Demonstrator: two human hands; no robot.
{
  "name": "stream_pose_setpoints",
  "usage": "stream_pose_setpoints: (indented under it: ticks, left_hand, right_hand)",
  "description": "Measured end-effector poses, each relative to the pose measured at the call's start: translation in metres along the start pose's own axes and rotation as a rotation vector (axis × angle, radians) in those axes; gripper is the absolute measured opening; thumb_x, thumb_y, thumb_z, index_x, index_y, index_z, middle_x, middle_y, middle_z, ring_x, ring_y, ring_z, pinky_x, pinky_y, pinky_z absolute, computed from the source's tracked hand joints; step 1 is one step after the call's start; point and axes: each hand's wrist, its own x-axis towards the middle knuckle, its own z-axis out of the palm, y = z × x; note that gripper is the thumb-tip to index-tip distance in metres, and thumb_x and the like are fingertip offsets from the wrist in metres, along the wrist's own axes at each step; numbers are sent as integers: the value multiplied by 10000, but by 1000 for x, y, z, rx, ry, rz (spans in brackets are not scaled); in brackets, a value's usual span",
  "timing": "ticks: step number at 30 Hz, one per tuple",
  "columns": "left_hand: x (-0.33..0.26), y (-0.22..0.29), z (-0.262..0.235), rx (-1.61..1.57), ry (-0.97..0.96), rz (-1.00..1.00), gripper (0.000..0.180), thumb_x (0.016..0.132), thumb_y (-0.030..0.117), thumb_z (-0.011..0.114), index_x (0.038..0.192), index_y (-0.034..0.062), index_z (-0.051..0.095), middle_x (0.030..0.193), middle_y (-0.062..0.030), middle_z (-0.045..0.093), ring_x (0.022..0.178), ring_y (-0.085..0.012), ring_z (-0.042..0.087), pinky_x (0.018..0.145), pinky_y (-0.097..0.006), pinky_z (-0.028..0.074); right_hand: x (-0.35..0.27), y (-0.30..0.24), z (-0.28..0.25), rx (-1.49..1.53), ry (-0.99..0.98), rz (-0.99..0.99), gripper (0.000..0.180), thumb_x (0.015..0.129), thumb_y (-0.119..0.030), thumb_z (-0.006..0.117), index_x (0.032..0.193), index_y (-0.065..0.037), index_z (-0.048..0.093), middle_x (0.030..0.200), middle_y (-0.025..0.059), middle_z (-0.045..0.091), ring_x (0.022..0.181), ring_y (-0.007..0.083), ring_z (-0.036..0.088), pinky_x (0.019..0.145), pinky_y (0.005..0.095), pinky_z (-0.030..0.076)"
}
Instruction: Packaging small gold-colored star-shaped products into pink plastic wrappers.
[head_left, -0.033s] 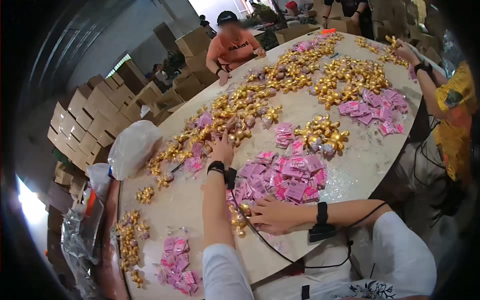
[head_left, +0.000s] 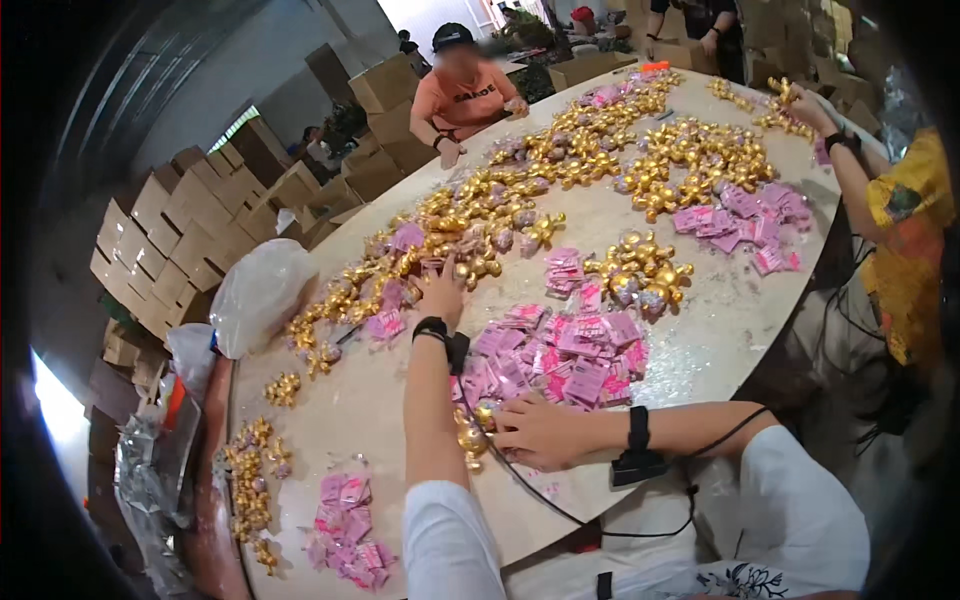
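Note:
My left hand [head_left: 440,297] reaches across the table to the near edge of a long heap of shiny gold balloon-like figurines [head_left: 455,222]. Its fingers are stretched out, with the tips among the figurines and partly hidden. Palm down near the table's front edge lies my right hand [head_left: 548,432], fingers apart, beside a few gold figurines [head_left: 470,442]. Just beyond it spreads a pile of flat pink packets [head_left: 570,350] in clear wrapping. Neither hand visibly lifts anything. Both wrists wear black straps, with a cable running from them.
More pink packets [head_left: 348,530] and gold figurines [head_left: 252,480] lie at the left. A clear plastic bag [head_left: 262,295] rests on the left edge. One person [head_left: 470,95] stands across the table; another in yellow [head_left: 905,230] works at the right. Cardboard boxes [head_left: 165,250] are stacked behind.
The whole view has shifted slightly. My left fingers are a little more bent at the heap's edge; my right hand has hardly moved.

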Motion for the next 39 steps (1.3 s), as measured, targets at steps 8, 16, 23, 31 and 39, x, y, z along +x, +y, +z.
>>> stream_pose_setpoints:
  ticks: [8, 16, 23, 31, 39]
  left_hand:
    - [-22, -54, -56, -135, 152, 109, 413, 756, 92, 529, 1168, 86, 560, 1052, -191, 600, 995, -370, 555, 891, -403, 437]
    - [-463, -310, -158, 406, 573, -964, 704, 783, 444, 621, 1358, 124, 373, 1273, -214, 491, 1186, -356, 455, 988, -438, 364]
    - [-676, -290, -162, 243, 90, -2020, 847, 759, 762, 370, 1444, 355, 83, 1478, -246, 83, 1300, -556, 63, 940, -743, 134]
    - [-656, -347, -106, -77, 44, -1898, 918, 758, 772, 355, 1457, 289, 9, 1454, -317, 61, 1343, -492, -34, 981, -709, 55]
    - [-600, -384, -138, -83, -19, -1688, 823, 799, 744, 259, 1459, 282, 91, 1497, -214, 48, 1342, -494, 7, 1001, -692, 41]
  right_hand:
    - [13, 4, -7, 81, 14, 15, 126, 795, -199, 610, 894, -123, 601, 933, 79, 531, 936, 274, 495, 834, 403, 349]
    - [18, -25, -12, 52, -74, -1, 152, 750, -181, 644, 894, -132, 636, 893, 66, 547, 926, 266, 473, 825, 390, 333]
    - [10, -15, -20, -22, -23, 62, 124, 740, -169, 635, 856, -125, 629, 847, 74, 526, 882, 268, 470, 799, 386, 339]
    - [24, -14, -17, -49, -62, -9, 143, 748, -182, 642, 887, -153, 624, 850, 45, 520, 855, 229, 472, 792, 372, 324]
    - [18, -15, -20, -43, -67, 33, 120, 754, -198, 655, 860, -161, 614, 831, 15, 516, 846, 205, 473, 774, 357, 321]
